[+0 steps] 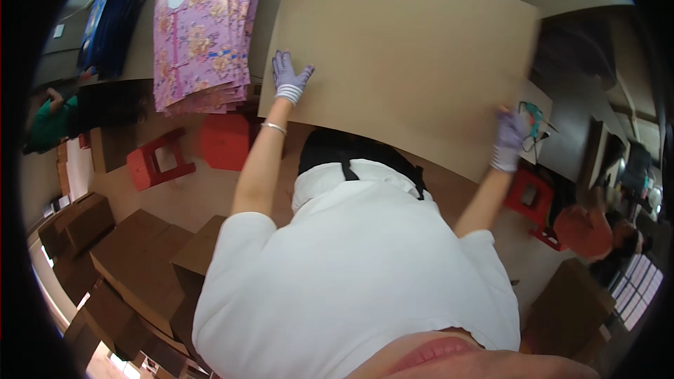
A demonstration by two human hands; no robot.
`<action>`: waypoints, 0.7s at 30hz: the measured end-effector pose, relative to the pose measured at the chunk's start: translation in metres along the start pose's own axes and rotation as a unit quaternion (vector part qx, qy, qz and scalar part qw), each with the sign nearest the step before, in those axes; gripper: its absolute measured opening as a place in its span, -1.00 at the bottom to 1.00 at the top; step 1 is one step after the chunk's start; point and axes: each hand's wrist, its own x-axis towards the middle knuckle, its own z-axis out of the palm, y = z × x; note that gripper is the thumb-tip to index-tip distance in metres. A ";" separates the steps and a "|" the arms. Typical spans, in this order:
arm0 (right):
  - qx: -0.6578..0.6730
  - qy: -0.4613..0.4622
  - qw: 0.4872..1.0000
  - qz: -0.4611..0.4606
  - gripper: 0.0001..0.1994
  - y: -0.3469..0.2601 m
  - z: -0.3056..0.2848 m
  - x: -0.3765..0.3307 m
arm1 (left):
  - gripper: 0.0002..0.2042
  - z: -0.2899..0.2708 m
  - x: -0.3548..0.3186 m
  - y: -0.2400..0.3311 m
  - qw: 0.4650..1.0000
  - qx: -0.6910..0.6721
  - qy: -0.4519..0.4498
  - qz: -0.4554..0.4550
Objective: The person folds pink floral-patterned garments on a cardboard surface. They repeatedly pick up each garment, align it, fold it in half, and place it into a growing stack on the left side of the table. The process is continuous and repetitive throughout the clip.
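Observation:
A large flat sheet of brown cardboard (400,56) lies in front of me and overhangs the near edge. My left hand (289,76), in a lilac glove with a striped white cuff, rests on its left side with fingers spread and thumb apart. At the sheet's right edge is my right hand (511,139), gloved the same way. Motion smears its fingers, so their grip is unclear. The sheet's right edge is blurred too. Just beyond that hand lies a teal-handled tool (531,118) with a dark cord or loop.
A stack of pink floral printed sheets (203,35) sits left of the cardboard. Red stools (161,160) stand below, with another red stool (531,200) at right. Brown cartons (140,267) fill the lower left. A person in green (53,119) is at far left, another in orange-red (584,230) at right.

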 end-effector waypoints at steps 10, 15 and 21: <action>0.077 0.057 0.989 0.110 -0.71 0.150 -0.071 0.033 | -0.59 -0.056 0.008 0.002 0.906 -0.392 0.129 -0.095; -0.167 -0.056 0.984 0.041 -0.62 0.063 0.039 0.049 | -0.77 -0.092 0.005 0.033 0.948 -0.248 0.201 -0.017; 0.068 -0.194 0.976 0.077 -0.49 0.018 0.121 0.043 | -0.72 -0.087 -0.016 0.138 0.951 -0.097 0.128 0.265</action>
